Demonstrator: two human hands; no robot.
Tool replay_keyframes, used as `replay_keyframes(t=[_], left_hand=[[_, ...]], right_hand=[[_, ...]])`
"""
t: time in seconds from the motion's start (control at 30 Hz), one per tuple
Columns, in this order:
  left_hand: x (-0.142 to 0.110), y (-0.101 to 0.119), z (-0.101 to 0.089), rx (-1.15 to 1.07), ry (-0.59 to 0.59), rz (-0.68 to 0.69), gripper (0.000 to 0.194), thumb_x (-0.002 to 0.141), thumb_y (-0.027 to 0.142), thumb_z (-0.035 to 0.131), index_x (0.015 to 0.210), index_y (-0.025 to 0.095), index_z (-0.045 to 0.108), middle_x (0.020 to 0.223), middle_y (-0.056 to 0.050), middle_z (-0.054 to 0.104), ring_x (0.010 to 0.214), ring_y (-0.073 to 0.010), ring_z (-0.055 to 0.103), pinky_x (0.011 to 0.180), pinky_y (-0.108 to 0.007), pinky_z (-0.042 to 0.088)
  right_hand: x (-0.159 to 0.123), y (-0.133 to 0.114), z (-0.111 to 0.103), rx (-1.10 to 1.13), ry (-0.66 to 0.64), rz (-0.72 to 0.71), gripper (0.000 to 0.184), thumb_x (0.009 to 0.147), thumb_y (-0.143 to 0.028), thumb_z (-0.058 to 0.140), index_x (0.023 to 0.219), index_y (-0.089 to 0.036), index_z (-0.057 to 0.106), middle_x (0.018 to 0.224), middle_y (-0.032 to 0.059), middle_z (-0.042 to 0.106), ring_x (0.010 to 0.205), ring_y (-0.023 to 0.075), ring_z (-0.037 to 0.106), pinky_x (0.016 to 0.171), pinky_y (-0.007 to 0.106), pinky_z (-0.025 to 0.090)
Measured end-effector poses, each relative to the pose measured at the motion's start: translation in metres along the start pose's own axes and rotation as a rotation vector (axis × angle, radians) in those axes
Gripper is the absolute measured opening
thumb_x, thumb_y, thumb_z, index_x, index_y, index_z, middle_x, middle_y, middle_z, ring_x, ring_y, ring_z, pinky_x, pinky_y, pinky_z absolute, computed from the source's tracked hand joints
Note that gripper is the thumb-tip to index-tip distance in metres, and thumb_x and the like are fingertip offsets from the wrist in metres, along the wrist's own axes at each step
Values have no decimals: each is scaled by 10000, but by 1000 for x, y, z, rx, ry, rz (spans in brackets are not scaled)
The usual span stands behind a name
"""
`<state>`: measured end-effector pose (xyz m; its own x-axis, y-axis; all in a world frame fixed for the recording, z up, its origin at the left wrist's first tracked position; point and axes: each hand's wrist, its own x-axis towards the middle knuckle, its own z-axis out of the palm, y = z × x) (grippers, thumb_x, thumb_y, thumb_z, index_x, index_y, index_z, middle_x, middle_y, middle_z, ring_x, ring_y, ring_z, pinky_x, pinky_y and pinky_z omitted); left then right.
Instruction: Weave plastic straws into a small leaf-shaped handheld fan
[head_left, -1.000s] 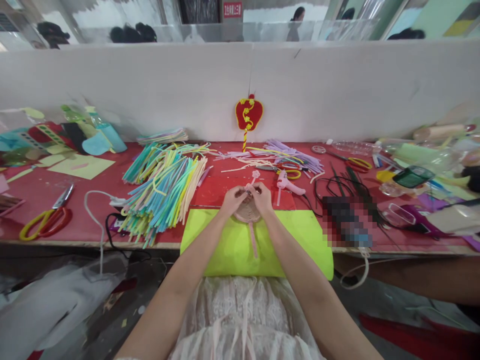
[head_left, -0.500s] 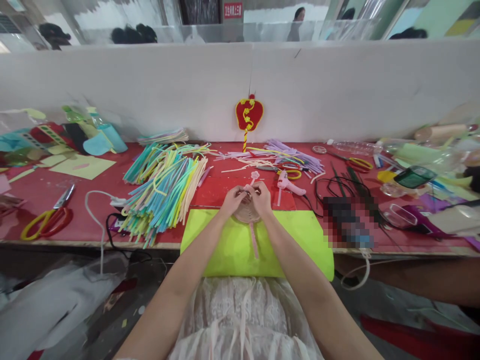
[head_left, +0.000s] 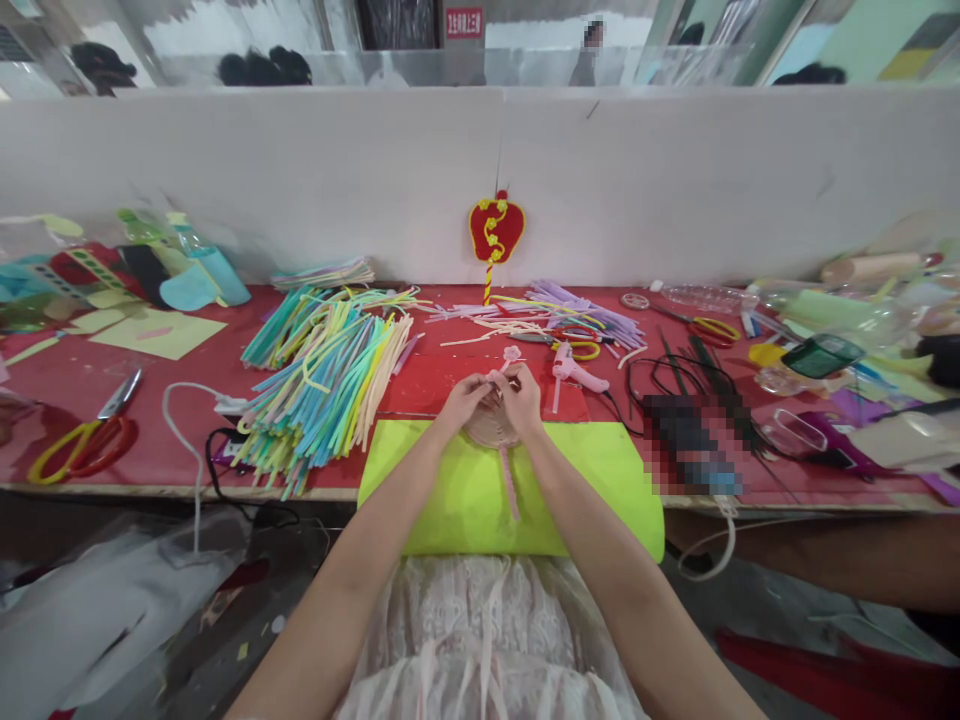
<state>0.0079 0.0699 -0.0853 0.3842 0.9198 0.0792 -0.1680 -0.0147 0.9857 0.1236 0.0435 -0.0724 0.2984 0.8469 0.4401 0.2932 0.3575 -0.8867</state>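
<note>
My left hand [head_left: 463,400] and my right hand [head_left: 523,397] meet over a pale pink round fan [head_left: 491,430], fingers closed in a pinch. Between the fingertips is a pink pipe cleaner [head_left: 505,368], its far end curled into a small flower [head_left: 511,353]. The fan's twisted handle [head_left: 509,485] points toward me across a yellow-green sheet [head_left: 427,500]. My fingers cover the fan's upper part, so I cannot tell whether the pipe cleaner is fixed to it. A pink glue gun [head_left: 577,370] lies just right of my right hand.
Bundled coloured pipe cleaners [head_left: 322,380] lie left, purple ones [head_left: 592,312] behind. Scissors [head_left: 94,435] sit far left. A red fan [head_left: 510,235] stands against the white partition [head_left: 337,180]. Black cables [head_left: 660,370], glasses [head_left: 799,430] and plastic bottles [head_left: 705,296] are at right.
The view has shifted slightly. My hands stay over the fan with the pink pipe cleaner between them, and the fingers have moved only a little.
</note>
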Motion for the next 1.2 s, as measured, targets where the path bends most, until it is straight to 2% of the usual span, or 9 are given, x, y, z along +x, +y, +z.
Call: replay_keyframes(t=[0.53,0.7,0.97,1.2], left_hand=[[0,0,0,24,-12,-4,258,694,399,574,728,164,472,567,43,554,493,-102,547,519,-241,471],[0,-2,1,104,-12,29,270,720,421,559,756,159,504,616,23,574,537,-111,564,537,-244,475],[-4,4,3,222,101,136,269,760,424,532,801,158,527,657,5,581,578,-122,574,598,-270,479],[-3,2,2,251,94,136,230,790,396,490,778,169,525,631,10,569,557,-120,558,597,-266,466]], right_hand=[[0,0,-1,-10,8,-39,257,753,-437,535,681,-191,514,696,-16,522,653,112,498,609,236,391],[2,3,-1,-9,6,-6,257,751,-437,533,687,-189,512,687,-13,531,646,115,501,603,236,394],[4,6,-3,-23,-22,32,247,758,-425,522,696,-186,524,682,-8,538,646,120,501,614,239,392],[5,9,-3,-26,-43,76,249,735,-433,532,669,-193,523,672,-7,545,641,126,501,610,242,393]])
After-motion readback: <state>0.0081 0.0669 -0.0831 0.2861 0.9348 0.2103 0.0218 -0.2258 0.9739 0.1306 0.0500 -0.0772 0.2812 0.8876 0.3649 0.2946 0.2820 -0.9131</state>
